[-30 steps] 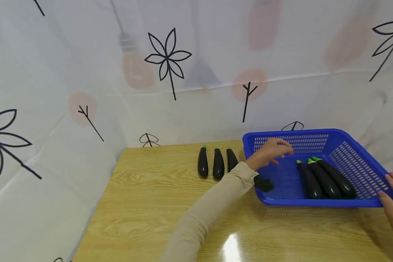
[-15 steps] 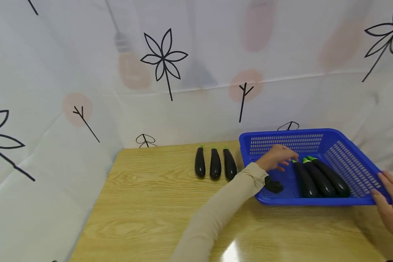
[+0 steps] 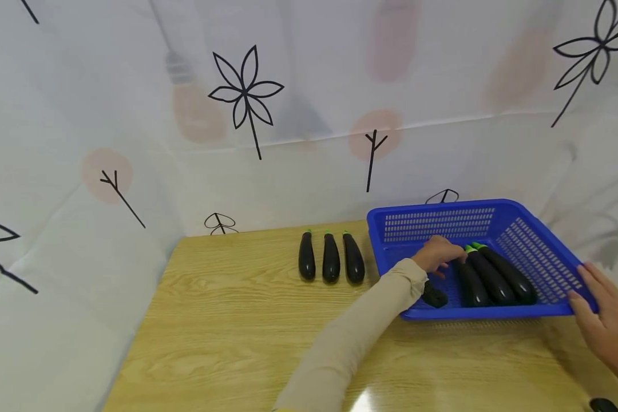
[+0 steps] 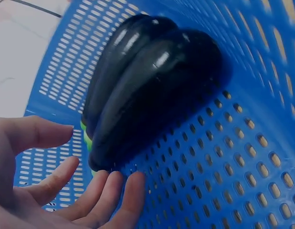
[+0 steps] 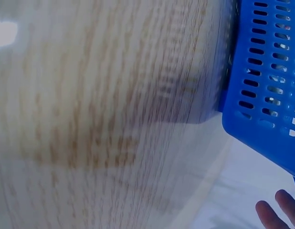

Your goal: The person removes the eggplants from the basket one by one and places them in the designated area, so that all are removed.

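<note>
In the head view, three dark eggplants (image 3: 496, 280) with green stem ends lie side by side in a blue plastic basket (image 3: 430, 226). My left hand (image 3: 436, 254) reaches into the basket at the stem end of the leftmost one. The left wrist view shows the thumb and fingers spread and only slightly bent around the eggplant's (image 4: 152, 86) stem end, with no firm pinch visible; whether a fingertip touches cannot be told. My right hand (image 3: 605, 312) rests at the basket's right front corner, its fingers extended along the rim.
Three more eggplants (image 3: 331, 257) stand in a spaced row on the wooden table (image 3: 226, 320), left of the basket. A printed white cloth (image 3: 309, 189) hangs behind the table. Something dark (image 3: 434, 294) sits at the left wrist, above the basket floor.
My left hand has moved right and down inside the basket, from above its floor to the leftmost eggplant's stem end. The right hand has stayed at the corner. The whole view has shifted slightly.
</note>
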A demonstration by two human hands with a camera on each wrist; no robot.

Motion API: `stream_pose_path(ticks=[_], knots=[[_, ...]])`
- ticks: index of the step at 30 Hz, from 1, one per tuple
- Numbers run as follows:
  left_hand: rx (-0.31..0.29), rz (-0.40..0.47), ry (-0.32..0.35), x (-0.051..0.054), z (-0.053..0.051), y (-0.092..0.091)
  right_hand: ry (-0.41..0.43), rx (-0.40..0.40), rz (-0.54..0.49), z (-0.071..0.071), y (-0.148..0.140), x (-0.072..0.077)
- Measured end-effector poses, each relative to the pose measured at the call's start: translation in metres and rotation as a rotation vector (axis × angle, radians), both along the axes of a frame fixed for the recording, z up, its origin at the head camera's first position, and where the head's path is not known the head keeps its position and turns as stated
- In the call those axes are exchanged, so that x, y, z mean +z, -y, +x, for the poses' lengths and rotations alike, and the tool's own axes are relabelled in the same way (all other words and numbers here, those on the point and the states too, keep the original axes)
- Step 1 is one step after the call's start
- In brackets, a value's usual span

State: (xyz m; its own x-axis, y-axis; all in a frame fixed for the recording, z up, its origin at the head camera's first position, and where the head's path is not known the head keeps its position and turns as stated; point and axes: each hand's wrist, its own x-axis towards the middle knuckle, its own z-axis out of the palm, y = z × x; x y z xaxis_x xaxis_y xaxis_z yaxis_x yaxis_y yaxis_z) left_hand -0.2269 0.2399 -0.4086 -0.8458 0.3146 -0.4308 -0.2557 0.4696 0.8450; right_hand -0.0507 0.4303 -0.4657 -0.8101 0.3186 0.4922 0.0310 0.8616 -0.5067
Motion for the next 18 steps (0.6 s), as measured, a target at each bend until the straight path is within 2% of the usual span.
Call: stream_pose_path(ticks=[4, 8, 11, 14, 18], knots=[[-0.012, -0.076, -0.013, -0.007, 0.000, -0.004, 0.030, -0.017, 0.017, 0.000, 0.002, 0.000], [-0.004, -0.104, -0.013, -0.012, 0.001, -0.006, -0.055, 0.001, 0.037, -0.003, 0.003, -0.002], [-0.003, -0.075, 0.004, -0.013, 0.003, -0.006, -0.110, 0.007, 0.043, -0.004, 0.004, -0.002], [-0.033, -0.070, 0.016, -0.011, 0.006, -0.008, -0.090, -0.018, 0.035, -0.004, 0.005, -0.001], [-0.084, -0.135, 0.029, -0.009, 0.009, -0.012, -0.039, -0.056, 0.031, -0.003, 0.007, 0.002]])
